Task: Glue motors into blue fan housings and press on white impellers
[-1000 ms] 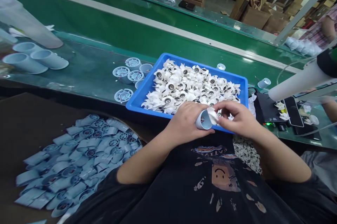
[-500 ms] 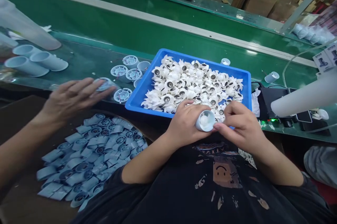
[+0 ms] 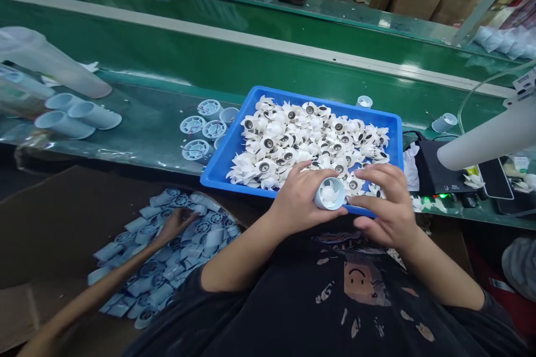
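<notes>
My left hand [image 3: 299, 198] is wrapped round a short light-blue plastic tube [image 3: 330, 194] with a white fan impeller seated inside its open end. My right hand [image 3: 383, 206] hovers just right of the tube, fingers spread and holding nothing. Both hands sit at the near edge of a blue tray [image 3: 221, 162] heaped with white impellers [image 3: 305, 139]. Several more light-blue tubes [image 3: 203, 125] stand on the green bench left of the tray.
Another person's hand [image 3: 176, 223] reaches into a cardboard box full of light-blue tubes [image 3: 167, 259] at lower left. Larger pale tubes [image 3: 77, 114] lie at far left. A black device with a green light [image 3: 438, 178] and a white cylinder [image 3: 486, 136] sit at right.
The impeller has gone fully into the tube and my right hand has let go and opened. The other person's hand has dropped from the bench into the box of tubes.
</notes>
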